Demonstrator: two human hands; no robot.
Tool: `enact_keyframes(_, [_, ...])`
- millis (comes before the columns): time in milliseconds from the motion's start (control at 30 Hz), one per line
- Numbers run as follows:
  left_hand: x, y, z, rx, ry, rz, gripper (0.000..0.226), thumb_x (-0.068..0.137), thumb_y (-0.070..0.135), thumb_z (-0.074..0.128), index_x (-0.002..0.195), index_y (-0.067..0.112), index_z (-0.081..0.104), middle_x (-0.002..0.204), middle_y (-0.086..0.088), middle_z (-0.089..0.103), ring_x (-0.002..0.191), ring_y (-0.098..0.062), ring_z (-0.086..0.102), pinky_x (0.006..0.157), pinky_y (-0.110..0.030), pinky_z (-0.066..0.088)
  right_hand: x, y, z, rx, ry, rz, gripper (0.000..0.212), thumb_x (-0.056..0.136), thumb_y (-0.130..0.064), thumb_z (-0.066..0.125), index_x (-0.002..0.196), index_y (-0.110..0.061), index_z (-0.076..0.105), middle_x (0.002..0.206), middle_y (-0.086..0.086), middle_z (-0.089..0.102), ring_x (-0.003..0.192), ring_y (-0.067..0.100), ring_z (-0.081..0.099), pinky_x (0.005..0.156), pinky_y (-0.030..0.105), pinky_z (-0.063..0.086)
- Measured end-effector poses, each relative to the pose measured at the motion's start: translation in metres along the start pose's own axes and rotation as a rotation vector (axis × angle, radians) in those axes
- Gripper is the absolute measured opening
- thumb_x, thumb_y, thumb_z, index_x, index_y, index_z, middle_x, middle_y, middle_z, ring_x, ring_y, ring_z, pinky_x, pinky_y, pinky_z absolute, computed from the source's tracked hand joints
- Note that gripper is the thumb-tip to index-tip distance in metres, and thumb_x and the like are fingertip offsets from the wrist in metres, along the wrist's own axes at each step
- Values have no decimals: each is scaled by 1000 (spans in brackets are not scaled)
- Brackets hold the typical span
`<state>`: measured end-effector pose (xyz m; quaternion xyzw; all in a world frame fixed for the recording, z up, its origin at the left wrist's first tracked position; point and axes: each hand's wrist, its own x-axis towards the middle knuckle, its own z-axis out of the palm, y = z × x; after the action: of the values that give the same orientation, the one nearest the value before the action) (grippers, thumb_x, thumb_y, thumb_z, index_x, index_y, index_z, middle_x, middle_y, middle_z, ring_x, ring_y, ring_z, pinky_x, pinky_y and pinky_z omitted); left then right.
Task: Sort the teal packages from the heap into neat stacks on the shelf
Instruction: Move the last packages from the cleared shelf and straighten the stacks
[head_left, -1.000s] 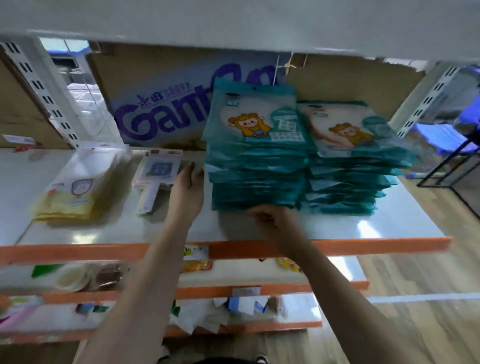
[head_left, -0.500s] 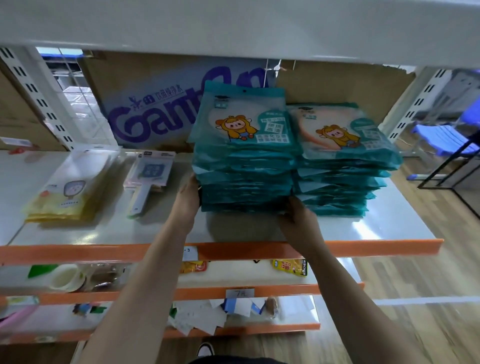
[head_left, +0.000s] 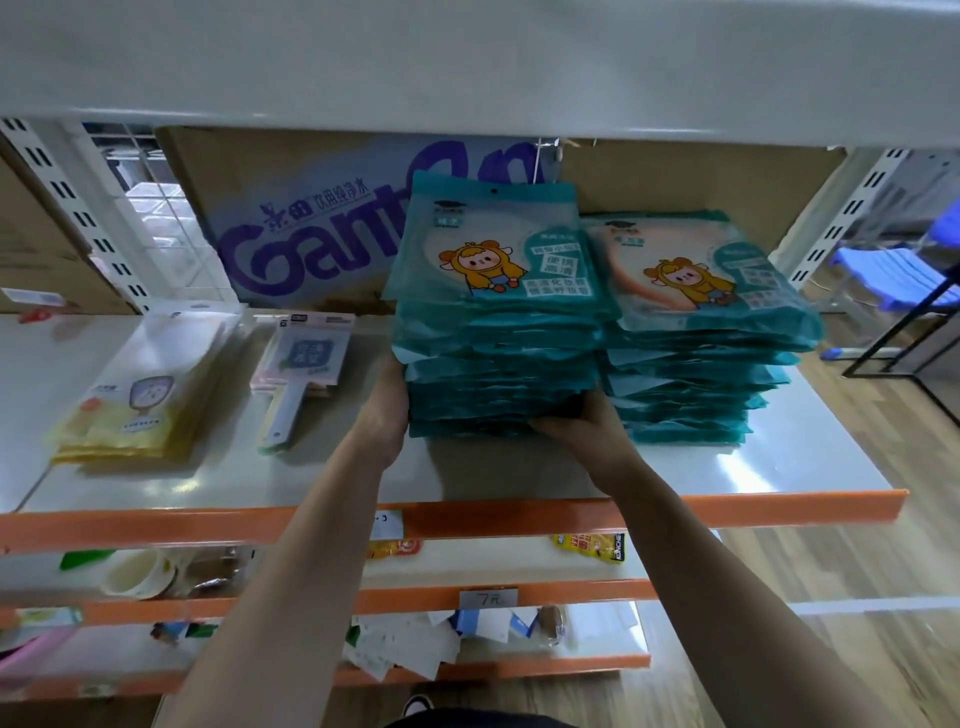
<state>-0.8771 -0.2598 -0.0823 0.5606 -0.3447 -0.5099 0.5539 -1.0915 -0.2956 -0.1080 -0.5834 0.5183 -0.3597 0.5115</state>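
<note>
Floor (head_left: 857, 545): pale wood planks
Shelf (head_left: 779, 509): white boards, orange front edges
Chair (head_left: 883, 280): blue seat, black frame (far right)

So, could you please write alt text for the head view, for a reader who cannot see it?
The left hand presses the side, and the right hand grips the front corner, of the taller teal stack on a shelf, beside a second teal stack; yellow packets lie further left.

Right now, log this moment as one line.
step: tidying left teal stack | left hand: pressed on its left side | right hand: at its front lower edge | right teal stack: alongside, on shelf
</note>
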Motion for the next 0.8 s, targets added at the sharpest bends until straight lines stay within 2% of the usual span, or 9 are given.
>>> enact_keyframes(233, [-5, 3, -25, -33, 56, -23, 43, 105, 39, 23, 106, 24, 64, 104, 0, 70, 95, -18, 68, 80, -37, 54, -3, -3, 27, 30, -62, -45, 53, 68, -9, 79, 106, -37, 56, 110, -5, 66, 108, 14, 61, 95, 38, 51])
enact_keyframes(333, [-5, 6, -38, -48, 66, -26, 42, 104, 42, 27, 105, 23, 64, 100, 1, 71, 92, -17, 68, 75, -35, 54, -7, -4, 40, 39, -125, -54, 44, 77, -2, 76, 103, -31, 54, 105, -8, 63, 100, 5, 59, 92, 29, 51])
enact_keyframes(400, [-5, 8, -42, -49, 58, -50, 41, 103, 43, 29, 105, 23, 65, 100, 0, 72, 91, -18, 69, 75, -36, 54, -9, -6, 43, 40, -122, -37, 41, 82, 5, 68, 100, -28, 52, 100, -9, 60, 94, 4, 58, 95, 33, 50])
enact_keyframes(467, [-5, 7, -46, -27, 25, -67, 41, 103, 44, 30, 106, 23, 66, 104, -2, 72, 96, -21, 69, 80, -38, 54, -10, -6, 43, 59, -102, -51, 45, 83, 15, 56, 107, -24, 54, 101, -9, 58, 101, 10, 58, 95, 34, 49])
enact_keyframes(533, [-6, 7, -49, -9, 3, -45, 40, 104, 40, 30, 109, 22, 65, 105, -1, 74, 101, -22, 68, 86, -40, 53, -10, -6, 40, 83, -36, -76, 59, 83, 20, 44, 128, -17, 50, 107, -12, 58, 111, 14, 56, 88, 20, 48])
enact_keyframes(600, [-6, 10, -53, -24, 22, 18, 40, 105, 35, 29, 117, 17, 63, 111, -3, 72, 110, -25, 65, 94, -44, 50, -12, -10, 35, 131, 42, -112, 66, 83, 16, 38, 136, -22, 45, 112, -13, 59, 113, 13, 54, 84, 14, 46])
enact_keyframes(700, [-10, 34, -53, -120, 57, 143, 40, 105, 35, 33, 130, 14, 56, 122, -8, 67, 116, -26, 62, 99, -44, 48, -16, -25, 28, 213, 40, -279, 74, 77, 5, 36, 145, -24, 35, 140, 0, 50, 131, 17, 45, 107, 36, 41])
enact_keyframes(733, [-14, 46, -51, -157, 65, 179, 40, 104, 38, 36, 132, 16, 54, 123, -5, 67, 115, -21, 63, 96, -40, 50, -18, -32, 26, 232, 27, -332, 77, 78, 3, 37, 150, -23, 27, 147, 5, 42, 135, 20, 40, 112, 43, 36])
enact_keyframes(800, [-19, 70, -45, -143, 102, 255, 37, 102, 42, 41, 130, 22, 53, 118, 1, 69, 108, -13, 66, 83, -27, 55, -19, -48, 25, 270, 25, -422, 75, 85, -2, 44, 153, -19, 18, 153, 7, 34, 139, 20, 36, 115, 44, 32])
